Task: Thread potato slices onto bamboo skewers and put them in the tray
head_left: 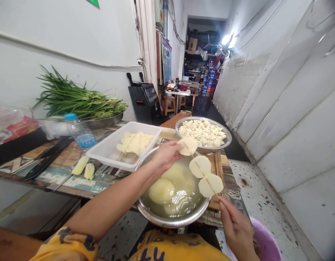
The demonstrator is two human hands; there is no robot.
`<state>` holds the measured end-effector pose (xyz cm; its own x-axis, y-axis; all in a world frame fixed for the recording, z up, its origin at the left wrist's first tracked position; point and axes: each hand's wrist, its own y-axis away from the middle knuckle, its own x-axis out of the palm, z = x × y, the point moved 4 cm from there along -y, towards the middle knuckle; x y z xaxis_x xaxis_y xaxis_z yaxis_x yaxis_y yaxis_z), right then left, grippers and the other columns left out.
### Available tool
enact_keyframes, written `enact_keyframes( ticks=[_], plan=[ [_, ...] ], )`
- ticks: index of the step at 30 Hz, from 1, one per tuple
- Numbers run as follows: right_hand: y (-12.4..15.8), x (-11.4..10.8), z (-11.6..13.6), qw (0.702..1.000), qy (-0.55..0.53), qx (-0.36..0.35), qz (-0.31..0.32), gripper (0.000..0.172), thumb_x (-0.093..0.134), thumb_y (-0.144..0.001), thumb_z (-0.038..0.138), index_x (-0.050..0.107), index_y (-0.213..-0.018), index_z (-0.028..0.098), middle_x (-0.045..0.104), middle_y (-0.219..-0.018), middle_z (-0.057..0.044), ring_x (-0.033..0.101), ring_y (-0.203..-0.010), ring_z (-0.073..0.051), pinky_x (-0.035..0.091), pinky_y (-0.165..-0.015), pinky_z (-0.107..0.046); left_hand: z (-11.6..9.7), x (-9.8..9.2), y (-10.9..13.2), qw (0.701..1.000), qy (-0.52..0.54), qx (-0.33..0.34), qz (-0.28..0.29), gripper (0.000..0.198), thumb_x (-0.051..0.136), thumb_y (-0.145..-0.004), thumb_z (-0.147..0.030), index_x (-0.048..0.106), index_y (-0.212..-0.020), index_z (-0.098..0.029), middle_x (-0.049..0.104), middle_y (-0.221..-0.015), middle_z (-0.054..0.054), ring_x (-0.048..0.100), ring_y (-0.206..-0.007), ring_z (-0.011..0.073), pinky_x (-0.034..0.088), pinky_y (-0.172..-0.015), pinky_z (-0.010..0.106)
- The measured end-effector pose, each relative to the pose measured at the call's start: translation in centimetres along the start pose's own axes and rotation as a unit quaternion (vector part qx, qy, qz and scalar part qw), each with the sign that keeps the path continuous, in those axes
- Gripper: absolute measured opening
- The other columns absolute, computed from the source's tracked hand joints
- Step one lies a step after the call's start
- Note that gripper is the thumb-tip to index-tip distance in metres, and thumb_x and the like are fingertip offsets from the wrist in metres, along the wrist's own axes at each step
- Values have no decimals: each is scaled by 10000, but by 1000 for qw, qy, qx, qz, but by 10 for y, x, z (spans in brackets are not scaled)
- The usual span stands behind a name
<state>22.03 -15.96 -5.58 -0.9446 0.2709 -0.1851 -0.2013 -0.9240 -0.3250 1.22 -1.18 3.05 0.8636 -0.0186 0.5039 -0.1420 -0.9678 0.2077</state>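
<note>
My left hand [166, 156] pinches the edge of a pale, round potato slice [188, 145] at the far end of a thin wooden skewer. Two more slices [200, 166] sit lower along the same skewer, which slants down to the right. Its lower end is gripped by my right hand [236, 225], fingers closed. Beneath the slices stands a steel bowl [171, 223] of cloudy water with several peeled potatoes [162, 191] in it. Left of the bowl, a white plastic tray [103, 158] holds skewered potato slices [136, 142].
Cauliflower florets [204, 132] fill a steel basin behind the bowl. Loose skewers [218, 163] lie to the right. On the left are a water bottle [84, 137], a black-handled knife [43, 163], cut vegetable pieces [80, 165] and long greens [82, 96]. A purple bucket [269, 239] stands on the floor.
</note>
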Motion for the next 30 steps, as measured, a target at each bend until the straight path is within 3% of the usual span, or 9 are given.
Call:
enact_keyframes(
  ticks=[2, 3, 6, 8, 10, 12, 14, 24, 30],
  plan=[
    [2, -3, 1, 991, 87, -90, -40, 209, 616, -770, 326, 695, -925, 210, 714, -807, -81, 665, -734, -228, 523, -658, -305, 1, -1, -1, 1000, 2, -4, -5, 89, 551, -765, -60, 555, -686, -100, 670, -706, 89, 643, -622, 154, 524, -642, 310],
    [2, -3, 2, 991, 95, -91, -38, 212, 615, -767, 328, 698, -922, 210, 716, -832, -86, 665, -758, -235, 520, -675, -310, 1, -1, -1, 1000, 2, -5, -7, 90, 546, -768, -59, 556, -688, -100, 670, -707, 90, 643, -621, 154, 525, -640, 311],
    [-2, 2, 1, 997, -23, 60, 41, 219, 589, -802, 368, 681, -885, 187, 597, -548, -15, 567, -481, -143, 456, -461, -232, 0, -1, -1, 1000, -2, 2, -9, 84, 541, -769, -57, 570, -699, -94, 669, -704, 89, 641, -619, 150, 528, -625, 298],
    [0, 11, 3, 954, -191, 203, 114, 237, 570, -823, 404, 637, -820, 177, 320, -394, 93, 298, -308, -51, 284, -326, -160, -1, 1, 0, 1000, 1, 15, -7, 95, 538, -767, -49, 576, -692, -94, 670, -712, 86, 641, -626, 149, 530, -631, 300],
    [2, 18, 8, 885, -326, 295, 155, 236, 601, -806, 409, 589, -766, 176, 150, -411, 138, 110, -314, -17, 164, -306, -131, -2, 1, 1, 1000, 3, 23, -6, 107, 538, -763, -45, 577, -676, -94, 671, -715, 85, 641, -629, 151, 532, -636, 309],
    [4, 22, 11, 840, -393, 337, 164, 227, 659, -770, 379, 566, -747, 174, 120, -422, 148, 62, -329, -7, 134, -303, -124, -1, 1, 0, 1000, 2, 28, -7, 100, 558, -751, -55, 580, -662, -96, 670, -708, 84, 639, -626, 155, 531, -639, 318],
    [5, 23, 12, 823, -417, 351, 161, 221, 684, -754, 355, 563, -743, 170, 125, -415, 151, 62, -324, -4, 127, -297, -124, -1, 0, 0, 999, -9, 47, -4, 66, 599, -729, -85, 592, -665, -100, 671, -708, 80, 637, -634, 158, 530, -651, 325],
    [7, 25, 23, 846, -401, 314, 159, 222, 614, -815, 369, 590, -767, 154, 138, -442, 135, 97, -350, -13, 123, -336, -147, -1, -1, 7, 972, -135, 191, 7, 192, 695, -658, -311, 621, -706, -141, 672, -745, 46, 633, -690, 178, 527, -611, 284],
    [1, 23, 11, 919, -296, 240, 102, 233, 573, -840, 385, 575, -821, 154, 154, -473, 120, 109, -405, -41, 115, -373, -175, 1, 3, 9, 969, -145, 199, 31, 234, 701, -650, -342, 642, -739, -134, 676, -782, 60, 634, -718, 185, 536, -634, 296]
  ],
)
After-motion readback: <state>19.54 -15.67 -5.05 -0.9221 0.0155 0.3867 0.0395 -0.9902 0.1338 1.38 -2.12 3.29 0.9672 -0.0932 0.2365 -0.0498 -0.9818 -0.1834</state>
